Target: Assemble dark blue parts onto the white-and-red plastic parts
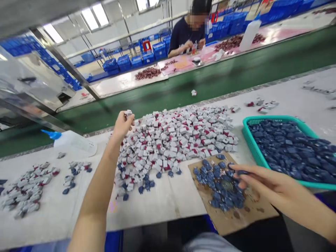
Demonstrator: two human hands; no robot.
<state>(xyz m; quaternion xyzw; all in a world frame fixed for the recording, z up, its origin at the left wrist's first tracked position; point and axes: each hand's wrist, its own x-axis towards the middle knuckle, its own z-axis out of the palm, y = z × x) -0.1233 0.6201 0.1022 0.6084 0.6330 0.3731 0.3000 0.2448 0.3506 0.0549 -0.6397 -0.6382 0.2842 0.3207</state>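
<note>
The left hand (124,123), left of centre, has its fingertips closed on a white piece (128,112), beside the white pile (178,136) mid-frame. The right hand (265,187), lower right, pinches a blue part (243,172) over the cardboard (227,224), which likely keeps the table clean. The teal basket (252,148) at right presumably stands there for easy reach.

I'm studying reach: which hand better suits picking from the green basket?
Probably the right hand, near the basket though pinching a blue part; the left hand is farther, holding a white part.
</note>
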